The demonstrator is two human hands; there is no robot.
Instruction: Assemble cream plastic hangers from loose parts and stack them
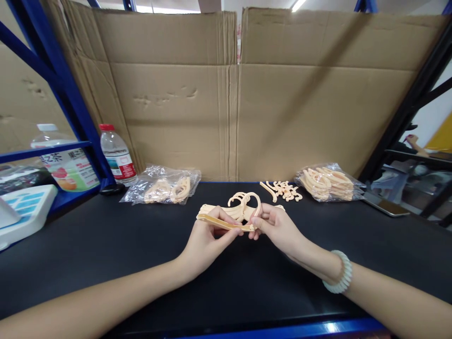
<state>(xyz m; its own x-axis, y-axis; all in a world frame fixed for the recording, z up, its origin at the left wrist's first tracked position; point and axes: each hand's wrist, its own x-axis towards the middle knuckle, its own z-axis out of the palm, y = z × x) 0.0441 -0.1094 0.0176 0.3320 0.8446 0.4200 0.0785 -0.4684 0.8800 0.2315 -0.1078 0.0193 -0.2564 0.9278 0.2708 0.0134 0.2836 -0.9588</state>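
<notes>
My left hand point(212, 235) pinches a long beige plastic bar point(215, 221), which looks like the arm of a clothes hanger. At the bar's right end, my right hand point(275, 223) grips a curved beige hook point(257, 200), its loop standing upright. Hook and bar meet between the fingertips; whether they are joined I cannot tell. Just behind the hands lies a pile of similar beige hanger arms point(208, 208), partly hidden by my fingers. Another curved hook point(235, 197) shows above that pile.
Small S-shaped beige pieces point(286, 189) lie behind my right hand. Clear bags of beige parts stand left point(165, 188) and right point(326, 183). A phone point(384, 205) lies at right, a red-capped bottle point(116, 155) at left. Cardboard point(176, 103) walls the back of the black table point(141, 245).
</notes>
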